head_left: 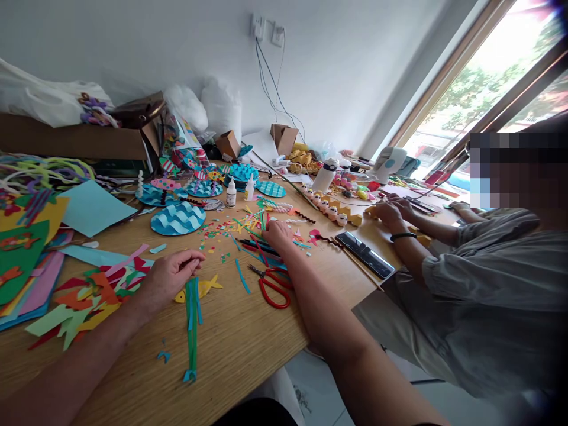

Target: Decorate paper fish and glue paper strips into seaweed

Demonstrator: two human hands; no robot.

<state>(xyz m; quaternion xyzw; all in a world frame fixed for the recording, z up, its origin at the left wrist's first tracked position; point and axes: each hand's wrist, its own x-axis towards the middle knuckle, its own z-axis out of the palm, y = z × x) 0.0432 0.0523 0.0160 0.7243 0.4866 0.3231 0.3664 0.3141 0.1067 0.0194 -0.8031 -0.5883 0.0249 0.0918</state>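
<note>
My left hand is closed, thumb and fingers pressed together, low over the table; whatever it may hold is hidden. Just below it lie long green and blue paper strips beside a yellow paper fish. Farther right, my right hand is closed with its fingertips down among thin coloured paper strips and several dark pencil-like sticks. What those fingers pinch I cannot make out. Red-handled scissors rest on the wood close to my right forearm.
Coloured paper scraps cover the left side. Blue wavy paper discs and two glue bottles stand behind confetti bits. A phone lies at right near the table edge, beside a wooden stick. A co-worker's hands work there.
</note>
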